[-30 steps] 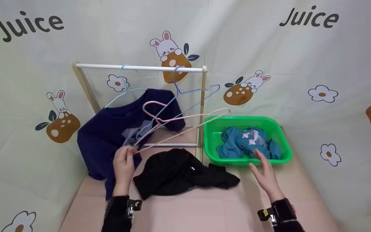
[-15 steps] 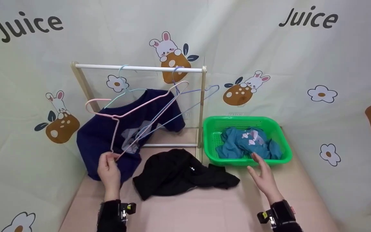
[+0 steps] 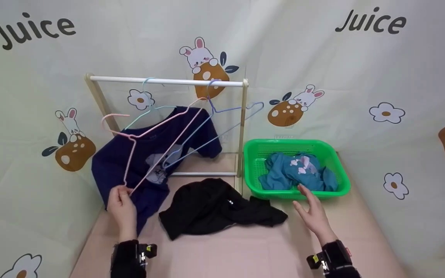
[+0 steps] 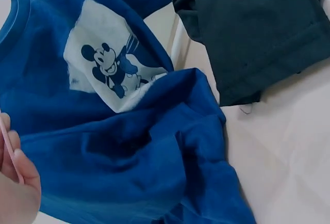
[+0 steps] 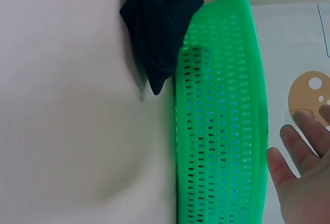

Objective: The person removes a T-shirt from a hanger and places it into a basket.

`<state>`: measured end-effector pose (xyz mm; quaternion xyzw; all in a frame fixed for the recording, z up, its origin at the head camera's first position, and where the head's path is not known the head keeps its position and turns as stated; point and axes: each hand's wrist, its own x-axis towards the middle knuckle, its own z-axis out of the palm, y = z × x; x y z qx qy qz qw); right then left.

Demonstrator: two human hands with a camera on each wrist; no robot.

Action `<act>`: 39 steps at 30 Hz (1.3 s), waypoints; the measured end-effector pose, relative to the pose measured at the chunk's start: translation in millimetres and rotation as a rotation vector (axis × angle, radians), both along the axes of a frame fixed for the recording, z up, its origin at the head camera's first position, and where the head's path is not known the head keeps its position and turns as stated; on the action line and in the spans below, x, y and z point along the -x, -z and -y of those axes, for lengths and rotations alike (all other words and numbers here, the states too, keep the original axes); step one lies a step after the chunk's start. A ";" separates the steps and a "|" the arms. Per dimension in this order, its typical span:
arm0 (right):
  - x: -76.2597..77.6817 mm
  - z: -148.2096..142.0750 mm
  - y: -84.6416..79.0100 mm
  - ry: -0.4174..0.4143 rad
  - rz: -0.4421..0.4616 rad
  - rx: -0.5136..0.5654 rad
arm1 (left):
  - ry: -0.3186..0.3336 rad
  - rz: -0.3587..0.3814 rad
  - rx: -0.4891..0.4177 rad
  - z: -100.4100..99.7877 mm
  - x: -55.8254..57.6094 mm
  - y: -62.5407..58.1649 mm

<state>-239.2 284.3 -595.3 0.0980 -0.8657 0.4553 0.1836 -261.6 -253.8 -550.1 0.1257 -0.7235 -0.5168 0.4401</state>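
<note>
My left hand [image 3: 123,208] pinches one lower corner of a pink clothes hanger [image 3: 157,129], which is held up in front of the rack with its hook toward the left. Behind it a navy T-shirt [image 3: 110,166] with a cartoon mouse print [image 4: 111,66] hangs from a mint-green hanger [image 3: 151,108]. A blue hanger [image 3: 236,109] without clothing also hangs on the rack's bar. My right hand [image 3: 315,216] hovers with spread, relaxed fingers by the front rim of the green basket [image 3: 344,185], holding nothing. Inside the basket lies a crumpled teal garment [image 3: 280,173].
A crumpled black garment [image 3: 214,212] lies on the pale pink table [image 3: 238,255] between my hands. The clothes rack [image 3: 176,81] has a white bar and wooden posts [image 3: 242,135]. A printed curtain [image 3: 361,77] surrounds the table.
My left hand has carried the pink hanger leftward and turned it, so its hook now lies farther left. My right hand has shifted slightly down and left.
</note>
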 end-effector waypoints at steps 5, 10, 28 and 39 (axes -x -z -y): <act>-2.1 12.0 4.4 -0.028 0.010 -0.067 | -0.026 -0.034 0.195 -5.0 11.0 -15.0; -5.4 23.5 10.7 -0.065 0.018 -0.093 | -0.013 -0.070 0.309 -12.6 27.3 -36.0; -8.3 51.8 25.8 -0.124 0.040 -0.140 | -0.026 -0.091 0.457 -42.3 59.9 -87.5; -1.8 69.0 34.8 -0.151 0.092 -0.274 | 0.016 0.039 0.414 -44.1 60.3 -74.0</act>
